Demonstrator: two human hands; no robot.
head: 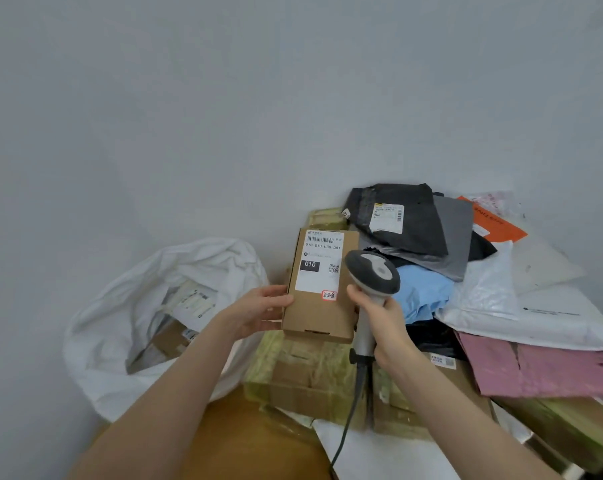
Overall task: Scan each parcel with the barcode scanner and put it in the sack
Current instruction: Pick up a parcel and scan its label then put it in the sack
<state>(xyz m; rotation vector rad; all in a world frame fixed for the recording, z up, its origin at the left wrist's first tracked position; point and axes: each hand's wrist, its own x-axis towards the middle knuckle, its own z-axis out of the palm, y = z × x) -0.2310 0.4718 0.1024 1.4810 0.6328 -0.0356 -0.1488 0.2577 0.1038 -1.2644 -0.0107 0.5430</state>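
Mid-task. Left grip (258, 311) holds box (319, 299) by its 9 o'clock edge, label up. Right grip (386, 323) is wrapped round scanner (373, 271), head at the label. Sack (127, 306) at 9 o'clock has some parcels; pile (466, 271) at 3 o'clock remains. Sack bottom hidden, pile labels unreadable.

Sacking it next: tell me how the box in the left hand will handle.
The cardboard box probably stays stiff: its edges look crisp. Likely light, since the left hand holds it by one side. Flat, so unlikely to roll.
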